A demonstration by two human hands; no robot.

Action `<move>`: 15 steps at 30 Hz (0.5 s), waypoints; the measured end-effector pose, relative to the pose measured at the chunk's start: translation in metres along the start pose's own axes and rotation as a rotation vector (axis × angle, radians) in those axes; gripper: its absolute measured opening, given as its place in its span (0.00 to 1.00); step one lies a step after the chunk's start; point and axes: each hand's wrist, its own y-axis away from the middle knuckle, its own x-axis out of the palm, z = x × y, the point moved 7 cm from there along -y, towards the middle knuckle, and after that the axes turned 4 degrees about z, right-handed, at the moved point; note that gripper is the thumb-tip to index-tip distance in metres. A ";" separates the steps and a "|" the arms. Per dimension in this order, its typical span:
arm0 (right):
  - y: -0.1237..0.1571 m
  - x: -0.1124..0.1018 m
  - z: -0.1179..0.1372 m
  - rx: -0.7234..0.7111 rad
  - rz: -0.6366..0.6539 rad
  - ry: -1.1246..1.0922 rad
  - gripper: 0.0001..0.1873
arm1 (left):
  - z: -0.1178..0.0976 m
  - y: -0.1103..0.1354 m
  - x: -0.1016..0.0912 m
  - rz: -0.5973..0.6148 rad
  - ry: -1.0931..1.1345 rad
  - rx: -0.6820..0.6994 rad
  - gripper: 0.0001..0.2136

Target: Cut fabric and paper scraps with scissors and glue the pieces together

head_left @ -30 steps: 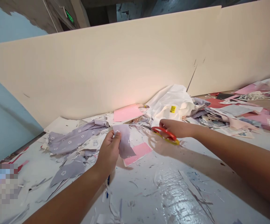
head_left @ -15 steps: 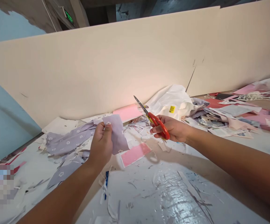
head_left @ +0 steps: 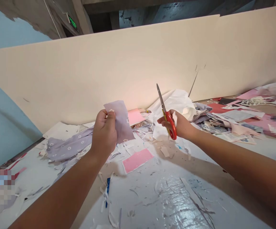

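My left hand (head_left: 105,128) pinches the left edge of a lavender piece of fabric (head_left: 123,124) with small white flowers, held up above the table. Scissors (head_left: 168,119) with red handles are in my right hand (head_left: 179,124), their blades pointing up and slightly left, apart from the fabric. Beneath and between my hands a pink rectangle (head_left: 138,160) with a pale border lies on the table. More lavender flowered fabric (head_left: 69,144) is heaped beyond my left wrist. Just behind the scissors is a crumpled white sheet (head_left: 179,101).
A cream panel (head_left: 92,73) stands upright along the table's back. Piled scraps (head_left: 223,122) in white, grey and pink lie at the right, near a bundle of white cord (head_left: 254,101). A blue strip (head_left: 107,192) and thin offcuts are scattered over the white table (head_left: 152,203).
My left hand has raised the lavender fabric piece. My right hand has shifted slightly right, and the scissors have turned from pointing up-left to more upright.
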 end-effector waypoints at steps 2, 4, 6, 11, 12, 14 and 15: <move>-0.004 -0.002 -0.006 0.029 0.031 -0.072 0.19 | -0.004 -0.004 0.004 -0.029 0.013 0.021 0.10; -0.006 0.007 -0.010 0.088 0.176 -0.139 0.19 | -0.006 -0.010 0.007 -0.059 0.028 0.031 0.10; -0.004 0.010 -0.011 0.118 0.235 -0.087 0.22 | -0.008 -0.016 0.010 -0.081 0.045 0.037 0.09; 0.004 0.009 0.001 -0.093 0.039 0.432 0.35 | -0.006 -0.030 0.014 -0.115 0.016 0.058 0.08; 0.005 0.014 0.002 -0.125 0.064 0.433 0.35 | -0.005 -0.031 0.014 -0.121 -0.007 0.063 0.08; 0.008 0.024 0.002 -0.155 0.126 0.312 0.32 | -0.002 -0.032 0.013 -0.129 -0.054 0.064 0.08; 0.009 0.027 0.003 -0.159 0.133 0.213 0.29 | 0.000 -0.031 0.012 -0.136 -0.073 0.061 0.08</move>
